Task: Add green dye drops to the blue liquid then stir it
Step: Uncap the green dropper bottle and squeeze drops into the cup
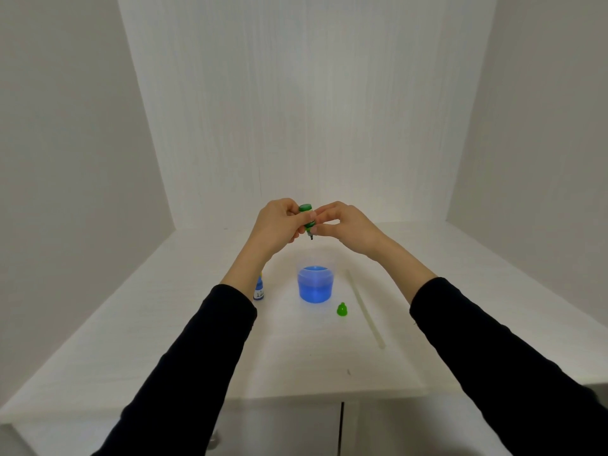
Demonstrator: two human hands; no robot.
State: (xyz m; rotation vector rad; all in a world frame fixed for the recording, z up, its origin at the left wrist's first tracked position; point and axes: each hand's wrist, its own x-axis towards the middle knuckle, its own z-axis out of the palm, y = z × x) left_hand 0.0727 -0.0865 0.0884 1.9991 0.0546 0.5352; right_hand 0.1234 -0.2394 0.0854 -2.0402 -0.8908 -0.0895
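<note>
A clear plastic cup point(315, 284) of blue liquid stands in the middle of the white table point(164, 340). Above it, a small green dye bottle point(307, 218) hangs upside down, its dark nozzle pointing at the cup. My left hand point(279, 225) and my right hand point(345, 228) both pinch the bottle from either side. The bottle's green cap point(342, 309) lies on the table just right of the cup. A pale stirring stick point(365, 309) lies further right, running toward me.
A small blue dye bottle point(259, 291) stands left of the cup, partly behind my left forearm. White walls close in the table at the back and both sides. A cabinet door gap point(342, 426) shows below the front edge.
</note>
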